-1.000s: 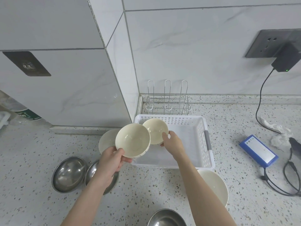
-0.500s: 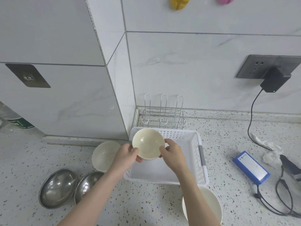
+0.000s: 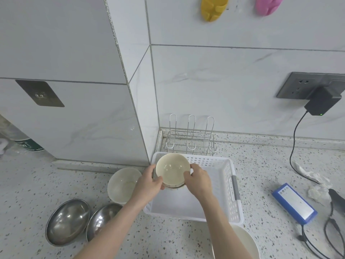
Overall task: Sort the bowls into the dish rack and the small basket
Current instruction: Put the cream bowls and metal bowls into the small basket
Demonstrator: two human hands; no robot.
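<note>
Both hands, the left hand and right hand, grip a stack of cream bowls by its rim. The stack sits over the white basket on the counter, just before the wire dish rack.

Right forearm hides the near cream bowl partly.

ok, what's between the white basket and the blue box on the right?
Head view: only bare speckled counter lies between the white basket and the blue box; the cables and crumpled tissue lie further right.
</note>
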